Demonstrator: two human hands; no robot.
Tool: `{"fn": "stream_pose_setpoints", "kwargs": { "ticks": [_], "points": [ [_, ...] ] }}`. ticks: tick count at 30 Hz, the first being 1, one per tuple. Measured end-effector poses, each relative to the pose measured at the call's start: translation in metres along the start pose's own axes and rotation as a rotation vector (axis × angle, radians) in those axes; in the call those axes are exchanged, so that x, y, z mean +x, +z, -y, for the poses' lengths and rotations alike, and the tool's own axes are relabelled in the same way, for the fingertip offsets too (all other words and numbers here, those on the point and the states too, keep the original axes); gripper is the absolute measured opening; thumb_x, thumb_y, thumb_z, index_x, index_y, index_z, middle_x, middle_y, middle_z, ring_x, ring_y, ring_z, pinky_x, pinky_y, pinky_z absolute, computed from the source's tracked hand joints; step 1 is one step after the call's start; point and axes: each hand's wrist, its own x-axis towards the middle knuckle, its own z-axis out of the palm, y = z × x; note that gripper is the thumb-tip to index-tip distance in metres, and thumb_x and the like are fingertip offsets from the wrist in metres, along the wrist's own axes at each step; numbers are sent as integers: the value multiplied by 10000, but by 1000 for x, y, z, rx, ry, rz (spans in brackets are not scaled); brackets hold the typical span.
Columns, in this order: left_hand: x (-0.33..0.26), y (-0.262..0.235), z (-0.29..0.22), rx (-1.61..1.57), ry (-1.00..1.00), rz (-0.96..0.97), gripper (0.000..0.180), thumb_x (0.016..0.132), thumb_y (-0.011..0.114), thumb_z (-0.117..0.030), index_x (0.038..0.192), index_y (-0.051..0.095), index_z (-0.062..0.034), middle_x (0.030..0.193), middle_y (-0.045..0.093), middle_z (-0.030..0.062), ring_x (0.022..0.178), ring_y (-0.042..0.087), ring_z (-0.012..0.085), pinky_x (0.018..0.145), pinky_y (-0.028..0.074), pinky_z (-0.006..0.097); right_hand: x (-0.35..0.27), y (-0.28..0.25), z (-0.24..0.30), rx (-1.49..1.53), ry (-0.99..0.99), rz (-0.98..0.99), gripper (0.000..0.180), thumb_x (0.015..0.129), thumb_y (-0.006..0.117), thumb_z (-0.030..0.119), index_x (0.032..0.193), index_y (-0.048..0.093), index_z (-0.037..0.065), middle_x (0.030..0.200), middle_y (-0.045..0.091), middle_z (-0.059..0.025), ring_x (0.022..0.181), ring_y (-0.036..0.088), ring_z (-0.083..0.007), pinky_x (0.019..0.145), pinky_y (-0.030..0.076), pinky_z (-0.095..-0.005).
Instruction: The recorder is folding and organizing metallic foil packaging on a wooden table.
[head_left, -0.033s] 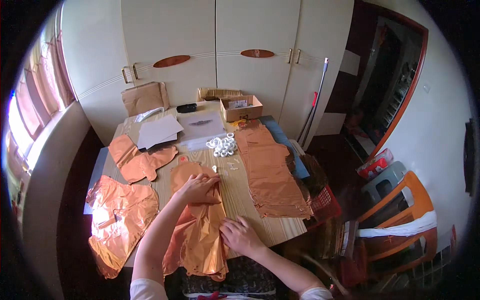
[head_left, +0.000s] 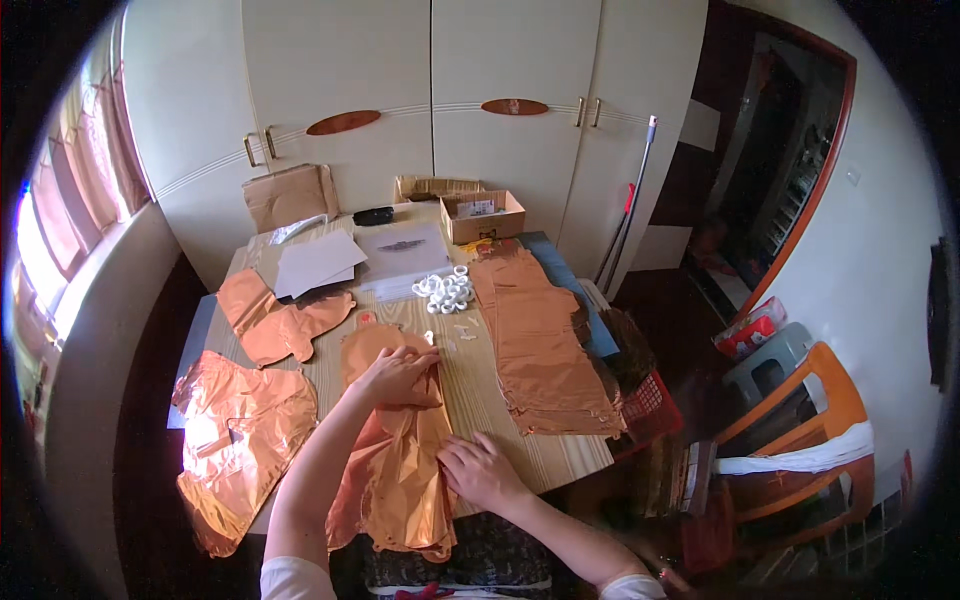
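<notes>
Left hand lies across a copper-coloured foil piece point(head_left: 405, 490), right hand point(head_left: 484, 474) touching its edge; no telling whether either pinches! The foil spreads beneath the left hand point(head_left: 402, 374), just left of the right, white rings point(head_left: 445, 290) beyond both on the tabletop point(head_left: 476, 400).

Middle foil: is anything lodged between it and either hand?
Nothing visible is. The left hand rests directly on the middle foil, and the right hand is at its right edge with nothing seen between. The white rings lie beyond the left hand, out of the way.
</notes>
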Motion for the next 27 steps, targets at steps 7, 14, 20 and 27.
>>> {"fn": "stream_pose_setpoints", "kwargs": {
  "ticks": [7,14,20,27],
  "points": [
    [6,6,3,154,47,-27,1049,671,634,-737,1476,339,-133,1473,428,50,1238,469,297,975,374,434,0,-5,0,-1,-11,74,277,871,577,201,1109,617,64,1193,588,-97,1215,517,-224,1044,352,-467],
    [-1,2,1,105,-13,-108,880,786,598,-633,1466,361,-128,1491,404,49,1229,494,277,963,384,430,-2,-3,-2,50,15,115,379,857,594,211,1205,582,62,1287,554,-96,1269,472,-229,1076,313,-470],
    [-8,24,22,-21,-70,-177,595,901,545,-443,1387,469,-109,1389,514,56,1244,492,244,976,368,436,-1,5,-5,91,7,52,360,854,591,176,1196,590,63,1248,583,-93,1241,501,-234,1067,339,-456],
    [-14,39,19,-68,-72,-344,551,902,547,-422,1348,509,-101,1369,529,78,1254,479,266,986,360,444,33,12,-39,302,81,123,435,944,516,234,1321,512,16,1393,489,-169,1336,416,-290,1145,259,-435]
  ]
}}
